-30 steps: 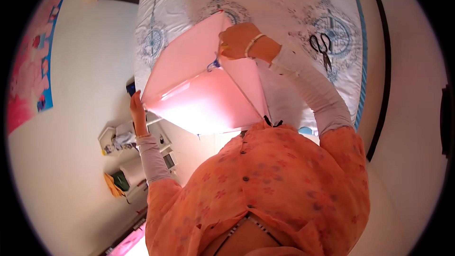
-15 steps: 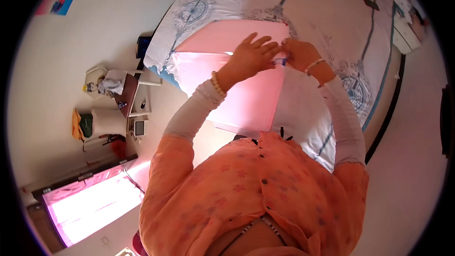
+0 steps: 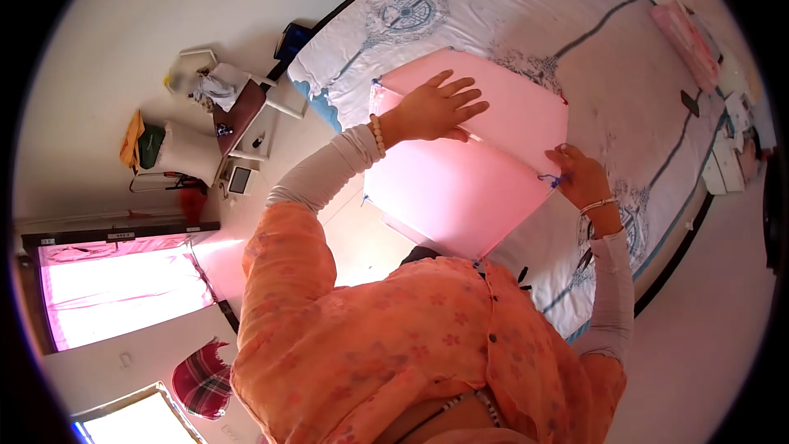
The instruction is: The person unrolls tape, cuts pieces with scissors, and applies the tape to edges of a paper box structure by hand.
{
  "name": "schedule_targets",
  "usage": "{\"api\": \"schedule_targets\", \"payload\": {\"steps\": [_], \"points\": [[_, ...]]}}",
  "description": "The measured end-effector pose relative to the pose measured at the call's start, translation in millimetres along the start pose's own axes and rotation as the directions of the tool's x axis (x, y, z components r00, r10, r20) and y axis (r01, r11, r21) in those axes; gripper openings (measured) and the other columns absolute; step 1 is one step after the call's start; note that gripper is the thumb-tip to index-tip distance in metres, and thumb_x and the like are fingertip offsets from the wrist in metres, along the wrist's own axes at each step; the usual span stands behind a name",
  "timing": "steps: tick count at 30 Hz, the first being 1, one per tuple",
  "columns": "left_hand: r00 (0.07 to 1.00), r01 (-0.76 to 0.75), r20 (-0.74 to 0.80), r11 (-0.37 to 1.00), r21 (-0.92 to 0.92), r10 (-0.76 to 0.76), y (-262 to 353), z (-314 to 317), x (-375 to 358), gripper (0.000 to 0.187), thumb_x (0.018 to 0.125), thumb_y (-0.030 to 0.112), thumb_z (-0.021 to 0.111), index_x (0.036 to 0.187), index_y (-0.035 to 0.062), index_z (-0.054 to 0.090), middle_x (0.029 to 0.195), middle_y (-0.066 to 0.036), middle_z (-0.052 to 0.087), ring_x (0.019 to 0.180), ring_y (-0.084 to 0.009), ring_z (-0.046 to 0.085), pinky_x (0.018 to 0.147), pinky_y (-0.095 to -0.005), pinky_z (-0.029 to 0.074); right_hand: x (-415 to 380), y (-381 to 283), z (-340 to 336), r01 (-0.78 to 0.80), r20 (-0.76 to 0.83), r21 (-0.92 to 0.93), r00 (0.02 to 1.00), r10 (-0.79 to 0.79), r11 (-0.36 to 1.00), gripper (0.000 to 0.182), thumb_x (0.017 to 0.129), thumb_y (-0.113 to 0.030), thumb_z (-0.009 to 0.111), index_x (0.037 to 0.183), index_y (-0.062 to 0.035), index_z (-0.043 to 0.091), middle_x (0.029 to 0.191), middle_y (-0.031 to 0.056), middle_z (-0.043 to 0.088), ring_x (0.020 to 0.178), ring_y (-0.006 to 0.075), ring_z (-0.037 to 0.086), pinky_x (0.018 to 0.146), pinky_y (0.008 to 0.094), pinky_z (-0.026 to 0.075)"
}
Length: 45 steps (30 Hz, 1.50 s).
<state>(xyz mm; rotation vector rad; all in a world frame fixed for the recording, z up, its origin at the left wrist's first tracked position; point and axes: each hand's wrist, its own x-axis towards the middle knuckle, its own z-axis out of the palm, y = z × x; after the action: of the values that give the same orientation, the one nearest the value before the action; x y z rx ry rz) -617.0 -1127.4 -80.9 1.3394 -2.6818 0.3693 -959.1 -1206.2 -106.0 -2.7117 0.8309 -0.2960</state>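
Note:
A pink folded object with flat panels (image 3: pixel 460 189) lies at the bed's near edge, with blue ties at several corners. My left hand (image 3: pixel 436 108) is over its upper left part, fingers spread, the palm side near the fold between the panels. At the right corner, my right hand (image 3: pixel 579 177) has its fingers closed round the panel edge, beside a blue tie (image 3: pixel 552 180). Part of the fold is hidden behind my left hand.
The bed (image 3: pixel 608 74) has a pale patterned sheet. A dark phone-like object (image 3: pixel 689 103) and a pink folded item (image 3: pixel 686 45) lie on its right side. To the left are a chair (image 3: pixel 242 119) and a white cushion (image 3: pixel 191 152).
The view has turned, and the pink object appears further right. My hands have moved apart; my right hand is now lower at the corner, and the upper panel shows more fully.

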Motion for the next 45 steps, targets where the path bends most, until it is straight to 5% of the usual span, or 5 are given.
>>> {"api": "schedule_targets", "payload": {"steps": [11, 14, 18, 32, 45], "points": [[0.989, 0.145, -0.001, 0.984, -0.102, -0.146, -85.5, -1.6, -91.2, 0.074, 0.070, 0.049, 0.069, 0.130, 0.0115, 0.048, 0.131, -0.008, 0.050, 0.128, -0.0286, 0.040, 0.106, -0.0481, 0.032, -2.2, -21.5, -0.8, 0.007, 0.048, -0.050, 0.999, -0.005, 0.999, 0.046, 0.066, -0.001, 0.062, 0.110, -0.0130, 0.062, 0.112, 0.0092, 0.060, 0.079, 0.0279, 0.062, 0.069, 0.0379, 0.049], [0.858, 0.288, -0.041, 0.545, -0.788, -0.512, -78.0, 25.5, -118.1, 0.105, 0.064, 0.044, 0.080, 0.144, 0.0078, 0.024, 0.146, -0.014, 0.031, 0.132, -0.0326, 0.036, 0.106, -0.0462, 0.033, -2.7, -30.4, 0.1, 0.046, 0.004, -0.020, 0.999, -0.046, 0.999, 0.046, 0.066, 0.002, 0.060, 0.110, -0.0125, 0.062, 0.111, 0.0102, 0.060, 0.080, 0.0301, 0.061, 0.068, 0.0390, 0.048], [0.801, 0.023, -0.139, 0.261, -0.965, -0.583, -65.6, 60.8, -136.9, 0.119, 0.061, 0.040, 0.083, 0.148, 0.0078, 0.009, 0.151, -0.015, 0.018, 0.136, -0.0312, 0.030, 0.106, -0.0451, 0.033, -9.3, -36.9, 4.6, 0.041, 0.031, -0.040, 0.999, -0.040, 0.998, 0.045, 0.067, 0.003, 0.058, 0.109, -0.0122, 0.062, 0.110, 0.0115, 0.061, 0.082, 0.0306, 0.061, 0.069, 0.0397, 0.048], [0.801, 0.124, -0.120, 0.358, -0.925, -0.586, -33.5, 70.4, -181.8, 0.077, 0.083, 0.049, 0.062, 0.137, 0.0001, 0.036, 0.139, -0.018, 0.042, 0.127, -0.0324, 0.044, 0.101, -0.0359, 0.039, -19.2, -62.3, 4.7, 0.027, 0.099, -0.096, 0.995, -0.017, 0.995, 0.041, 0.068, 0.001, 0.059, 0.107, -0.0113, 0.064, 0.107, 0.0098, 0.062, 0.083, 0.0262, 0.062, 0.069, 0.0359, 0.046], [0.843, 0.204, -0.045, 0.396, -0.895, -0.536, -40.1, 17.7, -183.8, 0.026, 0.076, 0.009, 0.072, 0.100, 0.0022, 0.064, 0.118, -0.013, 0.060, 0.109, -0.0294, 0.058, 0.085, -0.0338, 0.051, -23.8, -60.3, 8.5, 0.068, 0.091, -0.111, 0.994, -0.058, 0.991, 0.042, 0.068, 0.002, 0.060, 0.108, -0.0117, 0.064, 0.108, 0.0108, 0.061, 0.086, 0.0256, 0.062, 0.069, 0.0361, 0.046]]}}
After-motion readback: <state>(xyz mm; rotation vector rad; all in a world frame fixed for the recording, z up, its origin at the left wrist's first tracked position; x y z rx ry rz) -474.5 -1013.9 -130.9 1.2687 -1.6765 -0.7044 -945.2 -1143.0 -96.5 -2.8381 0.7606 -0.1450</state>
